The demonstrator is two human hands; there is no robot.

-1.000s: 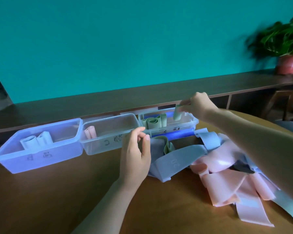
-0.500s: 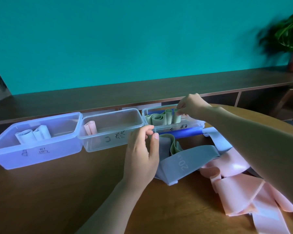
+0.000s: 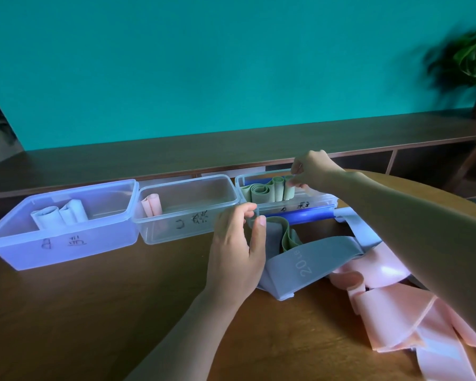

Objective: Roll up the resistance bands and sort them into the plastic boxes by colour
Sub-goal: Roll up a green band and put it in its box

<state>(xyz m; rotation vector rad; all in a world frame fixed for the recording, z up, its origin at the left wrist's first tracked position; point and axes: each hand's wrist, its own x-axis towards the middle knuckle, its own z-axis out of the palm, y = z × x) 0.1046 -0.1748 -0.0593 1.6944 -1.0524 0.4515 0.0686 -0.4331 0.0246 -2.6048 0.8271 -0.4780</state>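
Observation:
Three clear plastic boxes stand in a row. The left box [image 3: 66, 243] holds two pale rolls [image 3: 58, 215], and a pink roll [image 3: 150, 204] sits in the middle box [image 3: 182, 229]. The right box [image 3: 313, 203] holds several green rolls [image 3: 261, 191]. My right hand [image 3: 313, 169] reaches into it and pinches the top of the rightmost green roll [image 3: 288, 191]. My left hand [image 3: 237, 251] pinches that box's near left corner. Loose on the table lie a grey-blue band [image 3: 300, 262], a green band [image 3: 286, 235] and pink bands [image 3: 390, 306].
The right box stands on a blue lid [image 3: 308, 215]. A long dark wooden shelf [image 3: 231, 152] runs behind the boxes below a teal wall. A potted plant [image 3: 473, 64] stands on it at the far right. The wooden table [image 3: 94, 312] curves away at the right.
My right hand has lowered the green roll from above the rim down into the right box, beside the other green rolls. My left hand has closed in on the box's corner.

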